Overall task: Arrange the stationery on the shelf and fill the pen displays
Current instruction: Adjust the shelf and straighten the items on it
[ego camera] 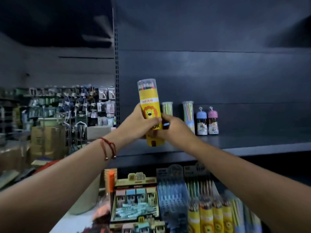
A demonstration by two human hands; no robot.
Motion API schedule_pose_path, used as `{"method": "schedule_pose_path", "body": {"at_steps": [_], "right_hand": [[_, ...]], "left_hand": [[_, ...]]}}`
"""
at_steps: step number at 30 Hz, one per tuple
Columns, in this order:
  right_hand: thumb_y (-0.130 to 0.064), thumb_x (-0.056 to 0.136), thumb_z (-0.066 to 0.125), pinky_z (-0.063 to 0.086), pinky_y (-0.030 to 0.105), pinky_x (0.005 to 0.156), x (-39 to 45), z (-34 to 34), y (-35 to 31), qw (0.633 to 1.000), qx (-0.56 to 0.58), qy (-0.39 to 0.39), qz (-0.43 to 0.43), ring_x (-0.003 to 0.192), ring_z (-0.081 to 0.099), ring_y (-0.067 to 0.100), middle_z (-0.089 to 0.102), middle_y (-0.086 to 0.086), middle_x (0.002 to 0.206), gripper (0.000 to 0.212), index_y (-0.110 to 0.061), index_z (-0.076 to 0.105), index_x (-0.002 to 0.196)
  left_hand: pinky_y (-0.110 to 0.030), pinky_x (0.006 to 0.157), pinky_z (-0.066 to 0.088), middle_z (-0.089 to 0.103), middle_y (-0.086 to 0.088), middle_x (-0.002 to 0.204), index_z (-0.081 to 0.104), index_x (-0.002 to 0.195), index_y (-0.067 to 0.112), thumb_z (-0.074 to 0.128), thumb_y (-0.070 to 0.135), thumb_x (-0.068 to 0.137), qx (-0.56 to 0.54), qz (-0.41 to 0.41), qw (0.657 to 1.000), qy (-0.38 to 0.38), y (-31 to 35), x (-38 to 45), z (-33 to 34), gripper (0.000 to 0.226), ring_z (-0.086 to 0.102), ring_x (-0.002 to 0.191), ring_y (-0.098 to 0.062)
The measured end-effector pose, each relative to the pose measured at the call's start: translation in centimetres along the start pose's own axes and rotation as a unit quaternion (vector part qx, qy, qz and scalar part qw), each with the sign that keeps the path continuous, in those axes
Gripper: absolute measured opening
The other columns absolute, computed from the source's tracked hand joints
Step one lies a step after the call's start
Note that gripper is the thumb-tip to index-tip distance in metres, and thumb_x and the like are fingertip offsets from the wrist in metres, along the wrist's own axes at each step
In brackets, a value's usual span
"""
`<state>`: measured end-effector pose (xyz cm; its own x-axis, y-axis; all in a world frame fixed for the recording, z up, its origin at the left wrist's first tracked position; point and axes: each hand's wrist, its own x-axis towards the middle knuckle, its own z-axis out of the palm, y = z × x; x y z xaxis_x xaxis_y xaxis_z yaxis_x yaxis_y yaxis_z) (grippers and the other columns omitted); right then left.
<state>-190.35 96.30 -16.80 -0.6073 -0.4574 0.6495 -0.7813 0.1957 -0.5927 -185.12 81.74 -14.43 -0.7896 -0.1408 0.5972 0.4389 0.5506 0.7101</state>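
Yellow was the tube of coloured pencils (150,113) I held up with both hands, the one with a lion on it. My left hand (139,122) was wrapped around its middle, and my right hand (170,127) gripped it lower down on the other side. I held it just above the front of the dark shelf (252,142), not set down yet.

Only a little was done, I think. Past my right hand, two clear tubes of pencils (188,113) and two small bottles (207,121) stood at the back. Most of that shelf was bare.

Down below my arms, more yellow lion tubes (210,219) waited, and the blue pen display (171,194) looked partly filled. Lots was left to do.
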Motion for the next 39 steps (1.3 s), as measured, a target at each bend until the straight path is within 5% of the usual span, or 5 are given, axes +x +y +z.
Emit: {"method": "schedule_pose_path", "body": {"at_steps": [7,15,29,35,39], "right_hand": [[-0.017,0.086,0.067,0.051,0.032,0.08,7.6,2.2,6.6,0.988,-0.092,-0.063,0.112,0.096,0.064,0.022,0.068,0.003,0.101,0.032,-0.016,0.062,0.117],[-0.025,0.093,0.061,0.052,0.038,0.089,14.0,2.6,11.0,0.96,-0.192,-0.101,0.178,0.105,0.062,0.03,0.065,0.014,0.111,0.027,-0.008,0.061,0.115],[-0.016,0.096,0.049,0.04,0.028,0.056,15.0,2.2,10.2,0.935,-0.279,-0.14,0.17,0.078,0.055,0.025,0.058,0.01,0.083,0.012,-0.01,0.054,0.087],[-0.029,0.097,0.051,0.049,0.039,0.09,6.5,-0.1,5.6,0.914,-0.373,-0.16,0.03,0.11,0.055,0.027,0.057,0.006,0.124,0.034,-0.023,0.051,0.13],[-0.037,0.105,0.039,0.002,0.039,0.122,-2.3,-1.3,2.6,0.911,-0.384,-0.153,-0.006,0.151,0.012,0.019,0.029,-0.004,0.16,0.049,-0.028,0.03,0.153]], "left_hand": [[-0.025,0.047,0.047,0.063,-0.005,0.094,0.037,0.117,0.013,0.074,0.035,0.079,0.13,-0.063,0.989,-0.014,-7.4,8.7,2.6,0.058,0.065,0.076,-0.017],[-0.032,0.073,0.053,0.061,-0.002,0.102,0.034,0.118,0.015,0.07,0.035,0.086,0.143,-0.085,0.986,-0.009,-11.7,14.6,4.8,0.052,0.062,0.09,-0.016],[-0.033,0.073,0.044,0.061,-0.017,0.121,0.043,0.13,0.005,0.043,0.055,0.097,0.293,-0.131,0.945,-0.055,-10.5,14.8,4.8,0.06,0.061,0.103,-0.032],[-0.041,0.101,0.042,0.05,-0.01,0.139,0.045,0.14,0.019,0.037,0.051,0.099,0.455,0.037,0.889,-0.032,-5.5,4.6,0.7,0.052,0.05,0.125,-0.03],[-0.043,0.114,0.027,0.038,-0.004,0.152,0.032,0.149,0.027,0.027,0.054,0.1,0.542,0.123,0.831,-0.028,-4.8,-3.9,-0.3,0.056,0.032,0.14,-0.025]]}}
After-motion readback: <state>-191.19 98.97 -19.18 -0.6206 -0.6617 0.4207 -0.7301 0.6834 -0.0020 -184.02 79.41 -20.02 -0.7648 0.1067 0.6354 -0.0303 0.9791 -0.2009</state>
